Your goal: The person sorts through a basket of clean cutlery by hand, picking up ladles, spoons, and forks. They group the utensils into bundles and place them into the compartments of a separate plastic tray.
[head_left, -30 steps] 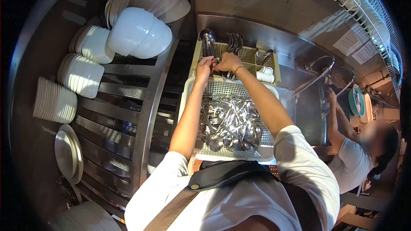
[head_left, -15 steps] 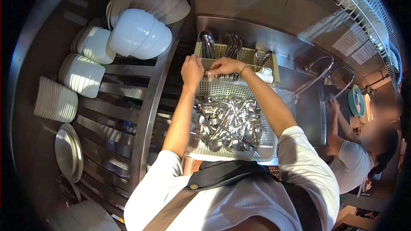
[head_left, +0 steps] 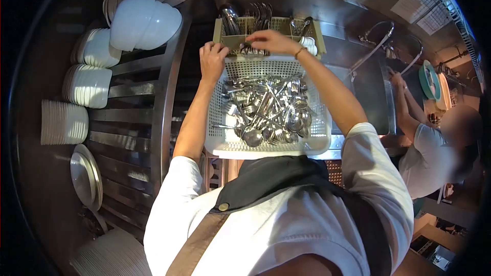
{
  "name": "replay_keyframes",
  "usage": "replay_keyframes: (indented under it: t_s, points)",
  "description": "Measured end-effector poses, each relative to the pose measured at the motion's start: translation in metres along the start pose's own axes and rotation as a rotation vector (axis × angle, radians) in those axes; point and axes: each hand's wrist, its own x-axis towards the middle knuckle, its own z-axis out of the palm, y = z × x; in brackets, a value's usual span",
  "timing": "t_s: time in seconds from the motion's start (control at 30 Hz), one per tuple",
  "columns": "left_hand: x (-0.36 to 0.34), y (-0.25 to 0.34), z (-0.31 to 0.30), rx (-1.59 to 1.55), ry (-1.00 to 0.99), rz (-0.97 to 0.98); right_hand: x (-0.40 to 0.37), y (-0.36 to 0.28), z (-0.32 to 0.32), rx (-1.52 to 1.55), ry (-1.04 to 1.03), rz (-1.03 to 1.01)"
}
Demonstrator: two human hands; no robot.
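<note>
A white perforated basket holds a jumbled heap of forks and spoons in front of my body. Behind it stands a beige cutlery holder with several compartments. Bent fingers of my left hand rest over the holder's front left corner and appear to grip its rim. My right hand reaches across the front compartment, fingers stretched to the left, just over cutlery lying there. Part of that cutlery is hidden under the hand. Ladles and forks stand in the rear compartments; white spoons fill the front right one.
Stacks of white bowls and plates line the slatted metal rack at left. A sink with hose taps lies right. Beyond it, a co-worker has their hands at the sink near a teal basin.
The view has shifted, so the basket and holder appear higher and farther left. My hands have drawn apart; the right fingers now extend flatter over the front compartment.
</note>
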Motion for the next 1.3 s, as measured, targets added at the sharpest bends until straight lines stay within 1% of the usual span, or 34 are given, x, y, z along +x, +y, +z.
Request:
replay_keyframes:
  t_s: [0.07,0.1,0.13,0.17,0.2,0.23,0.27,0.33,0.37,0.4,0.43,0.47,0.5,0.53,0.57,0.6,0.63,0.67,0.7,0.73,0.8,0.83,0.87,0.9,0.93,0.97,1.0,1.03,1.07,1.13,1.2,1.23,1.27,1.3]
  points:
    - [-0.010,-0.001,0.003,-0.058,0.086,0.186,-0.018,-0.005,-0.020,0.165,0.063,-0.060]
    - [-0.015,0.000,0.002,-0.111,0.055,0.184,-0.029,-0.009,-0.029,0.167,0.061,-0.065]
    - [-0.017,0.002,0.003,-0.108,0.055,0.187,-0.043,-0.011,-0.037,0.164,0.165,-0.089]
    - [-0.020,0.004,0.003,-0.090,0.026,0.138,-0.058,-0.013,-0.043,0.161,0.268,-0.110]
    - [-0.022,0.006,0.003,-0.072,-0.002,0.088,-0.071,-0.008,-0.046,0.161,0.269,-0.110]
    - [-0.023,0.005,0.003,-0.074,-0.067,0.037,-0.085,-0.001,-0.048,0.015,0.231,0.065]
    - [-0.024,0.006,0.003,-0.075,-0.071,0.038,-0.096,0.007,-0.046,-0.131,0.191,0.241]
    - [-0.025,0.013,0.001,-0.041,0.002,0.023,-0.115,0.048,-0.015,-0.014,0.106,0.555]
    - [-0.026,0.017,0.003,-0.047,0.081,0.000,-0.125,0.057,0.001,-0.132,0.056,0.582]
    - [-0.029,0.028,0.001,-0.046,0.078,0.003,-0.132,0.064,0.014,-0.255,0.009,0.602]
    - [-0.034,0.046,-0.005,-0.053,0.093,-0.078,-0.135,0.081,0.032,-0.251,0.010,0.602]
    - [-0.042,0.067,-0.009,-0.062,0.104,-0.160,-0.140,0.102,0.056,-0.377,0.241,0.589]
    - [-0.056,0.088,-0.001,-0.177,0.027,-0.164,-0.144,0.115,0.074,-0.502,0.471,0.571]
    - [-0.070,0.104,0.018,-0.427,0.010,-0.069,-0.144,0.118,0.081,-0.502,0.470,0.574]
    - [-0.083,0.128,0.032,-0.556,-0.101,-0.056,-0.141,0.118,0.090,-0.364,0.566,0.622]
    - [-0.086,0.153,0.031,-0.635,-0.282,-0.068,-0.139,0.116,0.098,-0.220,0.660,0.667]
    - [-0.089,0.176,0.038,-0.732,-0.286,-0.072,-0.136,0.113,0.102,-0.201,0.743,0.678]
    - [-0.087,0.194,0.039,-0.722,-0.323,-0.062,-0.136,0.112,0.103,-0.197,0.738,0.679]
    - [-0.088,0.207,0.044,-0.627,-0.423,-0.067,-0.137,0.109,0.105,-0.178,0.704,0.673]
    - [-0.092,0.214,0.048,-0.623,-0.427,-0.071,-0.137,0.103,0.103,-0.163,0.672,0.661]
    - [-0.100,0.223,0.053,-0.676,-0.562,-0.114,-0.139,0.100,0.100,-0.164,0.659,0.629]
    - [-0.103,0.223,0.050,-0.570,-0.534,-0.017,-0.137,0.109,0.097,0.019,0.626,0.546]
    - [-0.106,0.221,0.048,-0.559,-0.524,-0.021,-0.134,0.118,0.093,0.201,0.589,0.460]
    - [-0.107,0.219,0.045,-0.566,-0.594,0.002,-0.134,0.118,0.088,0.350,0.603,0.295]
    - [-0.108,0.219,0.040,-0.575,-0.671,0.021,-0.133,0.104,0.080,0.352,0.596,0.287]
    - [-0.109,0.219,0.036,-0.512,-0.761,0.027,-0.133,0.091,0.069,0.585,0.675,0.227]
    - [-0.110,0.221,0.033,-0.506,-0.761,0.023,-0.134,0.069,0.055,0.817,0.751,0.165]
    - [-0.112,0.224,0.030,-0.417,-0.746,0.088,-0.136,0.046,0.041,0.889,0.790,0.206]
    - [-0.114,0.226,0.026,-0.327,-0.728,0.155,-0.136,0.039,0.032,0.891,0.788,0.202]
    - [-0.122,0.231,0.018,-0.322,-0.722,0.149,-0.137,0.035,0.018,0.932,0.891,0.097]
    - [-0.124,0.229,0.014,-0.419,-0.731,0.105,-0.137,0.039,0.008,0.874,0.935,0.066]
    - [-0.123,0.226,0.012,-0.433,-0.647,0.101,-0.140,0.043,0.004,0.754,0.843,0.220]
    - [-0.122,0.224,0.010,-0.433,-0.651,0.102,-0.144,0.048,0.003,0.630,0.744,0.374]
    - [-0.114,0.219,0.009,-0.527,-0.705,0.009,-0.147,0.057,0.007,0.537,0.619,0.446]
